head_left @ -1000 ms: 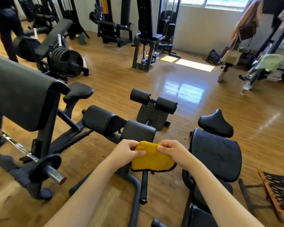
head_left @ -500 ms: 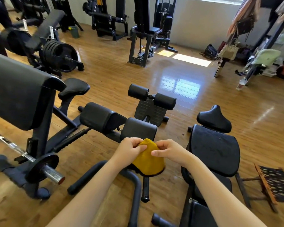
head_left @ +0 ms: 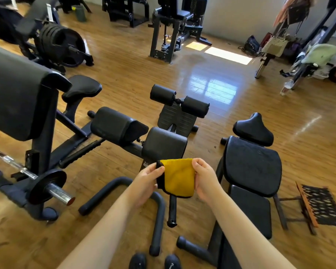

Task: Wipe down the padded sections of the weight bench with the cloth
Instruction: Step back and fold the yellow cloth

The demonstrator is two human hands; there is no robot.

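Two hands, left hand and right hand, pinching the side edges of a folded yellow cloth, held in air. Nearest padded section just beyond, dead ahead; reclined bench pad off right, long axis running away.

Two forearms enter from the lower edge of the view. Both are bare from the frame edge up to each grip: no sleeve, cuff or glove covers them. The left hand carries no ring, watch or wristband on its visible side. The right hand is likewise free of jewellery, strap or marking. Fingernails are short and unpainted where they show. Well below the grip, at the bottom edge, two dark rounded shoe toes appear side by side; the right one bears a small pale mark.
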